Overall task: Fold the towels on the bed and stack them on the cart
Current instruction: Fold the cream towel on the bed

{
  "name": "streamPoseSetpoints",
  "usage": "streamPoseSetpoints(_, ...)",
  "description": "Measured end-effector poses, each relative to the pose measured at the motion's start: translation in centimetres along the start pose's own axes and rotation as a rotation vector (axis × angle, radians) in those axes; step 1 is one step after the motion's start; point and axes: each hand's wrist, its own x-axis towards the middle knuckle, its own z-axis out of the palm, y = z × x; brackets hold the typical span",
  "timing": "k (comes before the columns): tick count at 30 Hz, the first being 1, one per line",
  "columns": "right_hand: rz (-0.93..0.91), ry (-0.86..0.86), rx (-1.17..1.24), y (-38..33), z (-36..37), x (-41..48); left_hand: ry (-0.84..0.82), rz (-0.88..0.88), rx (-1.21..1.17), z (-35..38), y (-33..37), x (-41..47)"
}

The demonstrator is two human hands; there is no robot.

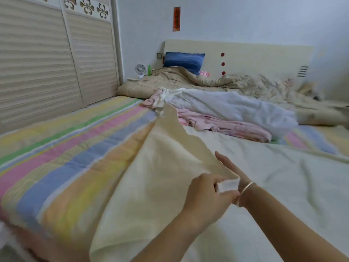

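- Beige slatted wardrobe doors (47, 53) fill the left side, with a cut-out pattern along their top.
- Next we see the bed sheet (56, 148), quilted in pastel stripes of green, pink, blue, yellow and orange that run away from us.
- At the far corner of the bed stand a small white fan (140, 69) and a green bottle (149, 69); we cannot read any label on it.
- The cream towel (151, 176) lies on the near half of the bed. It is large, soft and creased, and one flap is lifted into a ridge that points toward the far pile. The part spread flat to the right looks paler.
- On the wall hangs a red paper strip (177, 18) with dark characters, too blurred for us to read.
- A blue pillow (184, 61) leans on the pale headboard (264, 55), which bears three red dots.
- Our left hand (205, 195) pinches a corner of the cream towel between thumb and fingers.
- Our right hand (228, 167) is flat with straight fingers, laid against the lifted edge just beside that corner and grasping nothing. A thin bracelet (247, 187) circles its wrist.
- Farther off lie a crumpled pink towel (226, 127) and, resting on it, a white towel (236, 104), both unfolded.
- Behind them a tan quilt (255, 84) is bunched across the head of the bed.
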Motion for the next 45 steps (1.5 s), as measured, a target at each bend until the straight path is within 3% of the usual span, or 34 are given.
streamPoseSetpoints(5,0.087,0.368,-0.612,-2.0,-20.5,-5.1,-0.331,-0.007,0.05,17.3,5.3,1.5)
streamPoseSetpoints(10,-0.01,0.484,-0.68,-1.4,-35.5,-12.2,-0.526,0.039,0.126,32.2,9.8,1.3)
streamPoseSetpoints(15,-0.1,0.654,-0.71,-0.2,-45.3,-18.9,-0.636,0.14,0.092,42.5,14.3,-0.2)
streamPoseSetpoints(21,-0.109,0.813,-0.819,1.0,-55.2,-29.0,-0.91,0.101,-0.149,49.9,20.0,-2.4)
streamPoseSetpoints(22,-0.109,0.833,-0.809,1.3,-56.5,-30.4,-0.886,0.084,-0.179,50.6,20.4,-2.2)
streamPoseSetpoints(24,-0.098,0.884,-0.762,1.8,-58.6,-32.9,-0.669,0.097,-0.134,52.1,20.7,-0.6)
streamPoseSetpoints(27,-0.019,0.877,-0.721,3.1,-60.1,-34.4,-0.363,0.203,0.195,53.3,19.4,3.1)
streamPoseSetpoints(30,0.046,0.826,-0.741,4.5,-60.4,-34.0,-0.458,0.243,0.512,54.1,17.3,6.2)
streamPoseSetpoints(33,0.03,0.893,-0.756,5.5,-60.6,-34.2,-0.591,0.33,0.815,55.0,15.9,7.7)
streamPoseSetpoints(42,-0.056,1.152,-0.527,11.4,-59.5,-36.7,-0.587,0.338,1.068,54.0,16.4,11.7)
streamPoseSetpoints(45,-0.146,1.227,-0.407,12.4,-59.2,-36.2,-0.558,0.291,0.997,53.7,16.7,12.4)
